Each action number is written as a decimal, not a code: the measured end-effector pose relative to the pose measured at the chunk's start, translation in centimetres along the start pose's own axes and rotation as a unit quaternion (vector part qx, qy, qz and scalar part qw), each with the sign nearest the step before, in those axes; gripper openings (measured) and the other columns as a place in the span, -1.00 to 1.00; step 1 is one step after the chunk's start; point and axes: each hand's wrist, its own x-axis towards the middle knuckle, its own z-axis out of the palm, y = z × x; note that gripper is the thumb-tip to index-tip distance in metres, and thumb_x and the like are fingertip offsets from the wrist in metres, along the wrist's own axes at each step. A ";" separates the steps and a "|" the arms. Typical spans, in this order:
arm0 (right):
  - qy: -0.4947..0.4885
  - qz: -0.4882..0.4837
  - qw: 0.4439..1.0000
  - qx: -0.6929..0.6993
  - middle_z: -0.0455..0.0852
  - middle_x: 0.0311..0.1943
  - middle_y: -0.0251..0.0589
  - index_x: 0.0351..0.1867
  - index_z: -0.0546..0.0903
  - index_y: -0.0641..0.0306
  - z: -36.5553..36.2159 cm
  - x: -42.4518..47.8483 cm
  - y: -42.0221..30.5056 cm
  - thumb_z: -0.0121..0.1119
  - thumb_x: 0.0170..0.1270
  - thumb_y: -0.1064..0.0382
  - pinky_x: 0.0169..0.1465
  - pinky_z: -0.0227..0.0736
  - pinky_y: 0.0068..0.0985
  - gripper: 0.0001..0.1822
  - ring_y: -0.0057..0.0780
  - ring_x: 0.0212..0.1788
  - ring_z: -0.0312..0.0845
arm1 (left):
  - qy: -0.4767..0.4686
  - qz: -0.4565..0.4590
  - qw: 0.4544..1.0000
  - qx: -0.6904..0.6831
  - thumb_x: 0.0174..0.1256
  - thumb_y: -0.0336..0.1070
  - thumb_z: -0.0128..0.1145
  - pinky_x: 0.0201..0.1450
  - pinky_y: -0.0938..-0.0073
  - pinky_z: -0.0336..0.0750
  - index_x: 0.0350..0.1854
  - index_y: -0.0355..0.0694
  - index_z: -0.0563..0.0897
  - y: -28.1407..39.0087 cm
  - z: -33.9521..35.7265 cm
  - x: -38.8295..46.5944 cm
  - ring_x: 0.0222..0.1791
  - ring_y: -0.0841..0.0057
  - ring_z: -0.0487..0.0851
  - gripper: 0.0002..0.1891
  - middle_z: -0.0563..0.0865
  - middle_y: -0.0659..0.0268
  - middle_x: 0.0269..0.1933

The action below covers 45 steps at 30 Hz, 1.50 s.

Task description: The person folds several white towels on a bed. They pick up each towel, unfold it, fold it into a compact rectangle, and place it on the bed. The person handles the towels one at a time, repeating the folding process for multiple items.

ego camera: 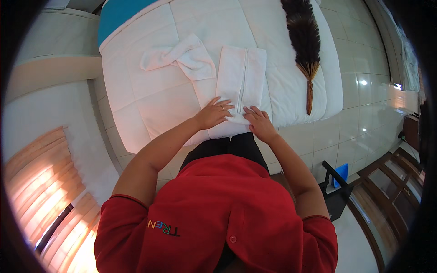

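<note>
A white towel, folded into a long rectangle with a seam running down it, lies on the white quilted bedding near the bed's front edge. My left hand, with a ring on one finger, rests on the towel's near left corner, fingers spread. On the near right corner lies my right hand, its fingertips pressing the cloth. Whether either hand pinches the fabric cannot be told. To the left of the folded towel is a crumpled white cloth, twisted at its middle.
A dark feather duster with a brown handle lies on the bed's right side. A blue band crosses the far left bedding. Tiled floor runs along the right. A black chair stands behind at the right, beside a blue object.
</note>
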 end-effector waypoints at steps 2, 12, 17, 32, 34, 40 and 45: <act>0.005 0.018 0.999 0.047 0.46 0.31 -0.27 0.10 0.52 0.18 0.5 -0.1 0.4 0.23 0.10 0.41 0.31 0.21 -0.16 -0.54 -0.18 0.39 0.26 | -0.017 -0.033 0.999 -0.037 0.29 -0.23 0.19 0.51 -0.01 -0.08 -0.05 0.01 0.67 -0.7 0.6 0.1 0.52 0.31 0.16 -0.79 0.42 0.29 0.40; -0.005 0.018 0.992 0.127 0.55 0.20 -0.20 0.21 0.43 0.13 0.9 0.8 2.4 0.24 0.10 0.44 0.28 0.27 -0.09 -0.42 -0.11 0.32 0.33 | -0.070 -0.019 0.997 0.031 0.11 -0.12 0.35 0.50 -0.21 -0.25 -0.16 0.10 0.74 -0.5 -2.4 2.0 0.59 0.16 -0.12 -0.78 0.03 0.14 0.59; -0.025 0.074 0.966 0.248 0.56 0.12 -0.14 0.37 0.30 0.16 1.3 2.5 3.9 0.20 0.06 0.44 0.25 0.29 -0.06 -0.26 -0.09 0.29 0.34 | -0.126 -0.021 0.991 0.047 0.13 -0.06 0.33 0.46 -0.31 -0.30 -0.20 0.12 0.74 -1.4 -2.5 3.0 0.60 0.15 -0.17 -0.80 0.02 0.12 0.59; 0.204 0.081 0.958 0.185 0.63 -0.15 -0.07 0.02 0.59 0.27 0.8 0.9 2.3 0.31 0.12 0.35 0.02 0.44 -0.33 -0.61 -0.10 -0.01 0.50 | 0.044 -0.078 0.995 -0.032 0.28 -0.12 0.22 0.43 -0.03 -0.07 -0.23 -0.09 0.71 -1.7 -1.4 2.3 0.43 0.33 0.25 -0.82 0.55 0.36 0.23; 0.205 0.131 0.950 0.194 0.65 -0.19 -0.08 -0.02 0.59 0.30 1.6 0.4 2.1 0.32 0.15 0.33 -0.01 0.45 -0.34 -0.66 -0.12 -0.06 0.53 | 0.079 -0.089 0.993 -0.015 0.28 -0.12 0.22 0.37 0.04 0.00 -0.21 -0.10 0.71 -1.1 -0.9 1.9 0.35 0.36 0.32 -0.81 0.59 0.38 0.17; 0.162 0.273 0.887 0.335 0.69 -0.24 -0.01 -0.12 0.61 0.38 1.2 2.1 2.8 0.31 0.22 0.29 -0.14 0.50 -0.38 -0.74 -0.19 -0.26 0.59 | 0.136 -0.153 0.979 -0.021 0.29 -0.13 0.15 0.22 0.13 0.11 -0.06 -0.02 0.70 -0.1 0.4 2.0 0.24 0.38 0.39 -0.76 0.63 0.40 0.08; 0.174 0.256 0.918 0.248 0.68 -0.31 0.01 -0.17 0.63 0.39 1.4 2.8 3.4 0.33 0.17 0.28 -0.15 0.49 -0.34 -0.74 -0.16 -0.28 0.59 | 0.076 -0.179 0.980 0.040 0.27 -0.18 0.08 0.14 0.15 0.15 0.05 0.09 0.69 0.6 -0.5 3.7 0.15 0.37 0.42 -0.69 0.63 0.37 0.01</act>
